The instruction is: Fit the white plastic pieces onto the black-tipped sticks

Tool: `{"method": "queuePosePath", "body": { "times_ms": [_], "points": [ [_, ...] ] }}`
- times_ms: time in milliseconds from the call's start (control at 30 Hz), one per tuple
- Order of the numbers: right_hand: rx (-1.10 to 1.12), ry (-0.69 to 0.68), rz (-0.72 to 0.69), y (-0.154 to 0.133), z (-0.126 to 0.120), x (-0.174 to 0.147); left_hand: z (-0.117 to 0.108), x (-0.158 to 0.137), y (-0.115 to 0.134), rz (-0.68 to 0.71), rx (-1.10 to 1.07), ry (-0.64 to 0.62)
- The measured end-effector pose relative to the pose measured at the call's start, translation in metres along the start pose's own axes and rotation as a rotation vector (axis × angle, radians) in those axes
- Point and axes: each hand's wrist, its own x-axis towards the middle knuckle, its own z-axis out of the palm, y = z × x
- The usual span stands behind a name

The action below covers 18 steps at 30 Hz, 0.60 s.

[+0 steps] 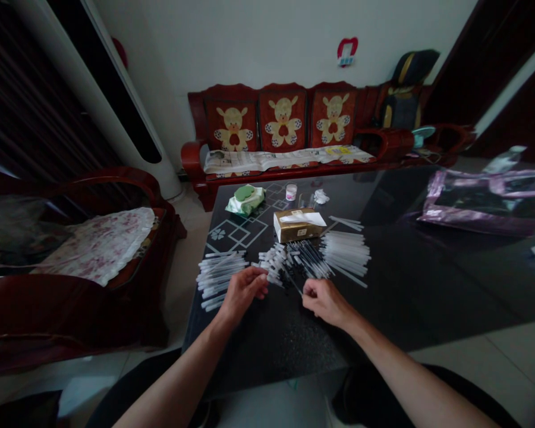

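My right hand (321, 298) is closed in a pinch on a thin dark rod (296, 286), which slants up and left toward some small black pieces (288, 284). My left hand (246, 289) has its fingers curled together beside a heap of short white caps (274, 259); whatever they hold is hidden. Thin dark rods with pale ends (314, 259) lie in a bundle beyond my right hand. To their right is a fan of translucent white tubes (346, 252). Another stack of whitish sticks (220, 276) lies left of my left hand.
Behind the heaps on the dark table (396, 285) stand a gold tissue box (289, 230), a green wipes pack (245, 202), a small cup (291, 192) and a crumpled tissue (321, 197). A pinkish plastic bag (481, 205) lies at the right. A wooden sofa (254, 94) stands beyond.
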Motion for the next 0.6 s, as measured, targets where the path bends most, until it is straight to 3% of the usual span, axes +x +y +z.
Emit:
{"method": "queuePosePath", "body": {
  "times_ms": [133,267,333,400,500,600],
  "points": [
    [0.064,-0.025,-0.151,-0.017,0.015,-0.007,0.016,-0.007,-0.005,-0.129,-0.165,-0.119],
    [0.091,-0.07,-0.175,-0.016,0.017,-0.005,0.018,-0.007,-0.009,-0.146,-0.186,-0.115],
    [0.088,-0.056,-0.136,-0.004,0.009,0.002,0.015,-0.005,-0.009,-0.138,-0.201,-0.08],
    [0.036,0.061,-0.026,0.015,-0.006,0.012,0.01,-0.002,-0.009,-0.133,-0.224,-0.034],
    [-0.194,0.276,0.121,0.045,-0.027,0.029,0.005,0.0,-0.009,-0.138,-0.227,0.023],
    [-0.426,0.335,0.176,0.06,-0.035,0.041,0.005,0.0,-0.009,-0.134,-0.204,0.01]
  ]
}}
